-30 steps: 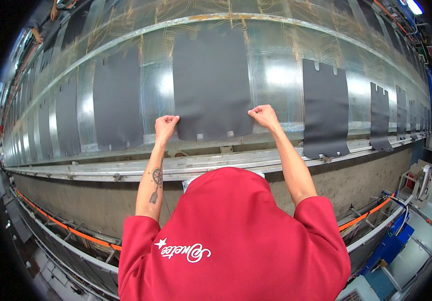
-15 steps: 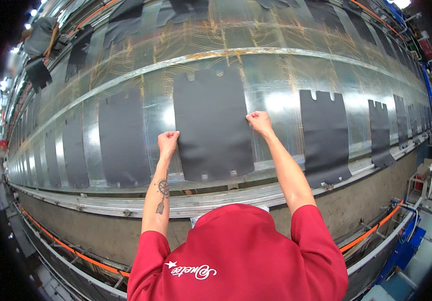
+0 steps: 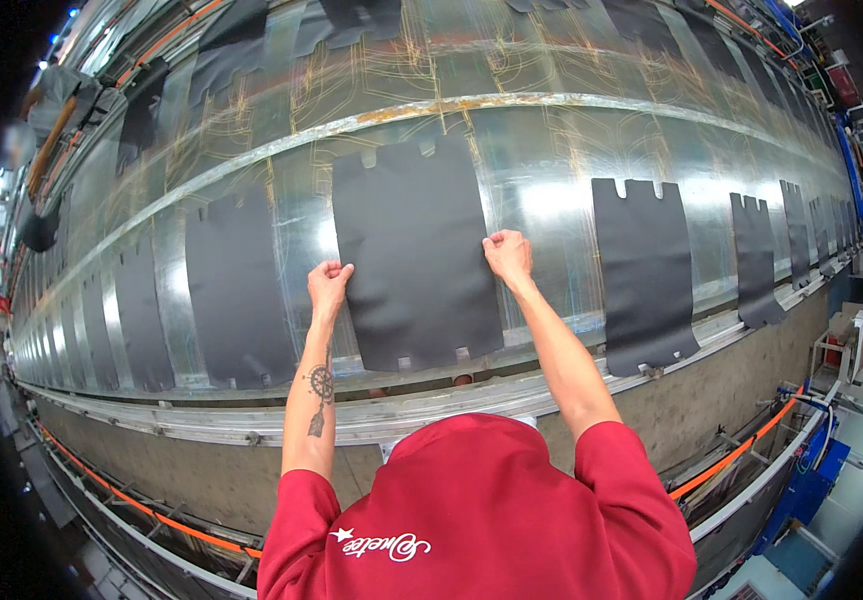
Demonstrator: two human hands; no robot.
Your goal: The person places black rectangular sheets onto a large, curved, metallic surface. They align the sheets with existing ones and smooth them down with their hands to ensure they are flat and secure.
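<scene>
A dark grey fabric panel (image 3: 413, 255) lies on the long glossy table in front of me, with small notches along its top and bottom edges. My left hand (image 3: 329, 286) is closed in a pinch on its left edge. On the opposite edge, slightly higher up, the fingers of my right hand (image 3: 508, 257) pinch the panel too. Its lower part looks gently rippled. Another dark panel (image 3: 241, 290) lies flat to the left of my left hand, and a notched panel (image 3: 643, 270) lies to the right, its lower end sagging over the rail.
More dark panels (image 3: 754, 255) line both sides of the table. A pale metal strip (image 3: 511, 100) runs lengthwise along its middle. A metal rail (image 3: 351, 420) edges the near side. A person's arm (image 3: 56, 140) shows at the far left. Blue machinery (image 3: 811, 480) stands at lower right.
My view has shifted slightly, and both hands keep their pinch on the panel's edges. The person at the far left has moved, along with the dark piece near them.
</scene>
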